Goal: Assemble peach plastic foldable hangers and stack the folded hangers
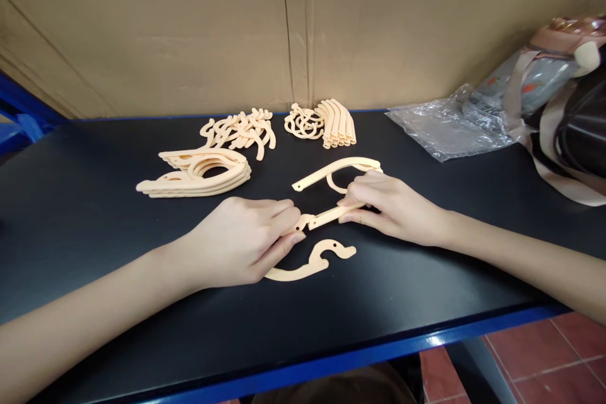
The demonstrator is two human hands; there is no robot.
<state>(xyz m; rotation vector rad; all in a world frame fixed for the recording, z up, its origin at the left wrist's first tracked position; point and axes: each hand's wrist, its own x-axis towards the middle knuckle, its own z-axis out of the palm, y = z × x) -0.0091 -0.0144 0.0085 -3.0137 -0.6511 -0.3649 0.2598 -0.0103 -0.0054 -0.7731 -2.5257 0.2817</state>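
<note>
My left hand point(250, 237) pinches a cream plastic hanger arm point(302, 223); only its holed end shows past the fingers. My right hand point(392, 205) grips a cream hanger frame point(336, 167) with two long bars and a ring-shaped part between them. The tip of the frame's lower bar meets the end of the piece in my left hand. Whether the two are joined, I cannot tell. On the table below the hands lies a loose curved hanger arm point(303, 273), partly covered by my left hand.
Behind my left hand sits a stack of folded hangers point(194, 188). Farther back are piled curved arms point(241, 129), a heap of hooks point(303, 123) and a bundle of bars point(339, 123). Clear plastic wrap point(449, 126) and a strapped bottle point(534, 79) lie right. Cardboard point(189, 31) stands behind.
</note>
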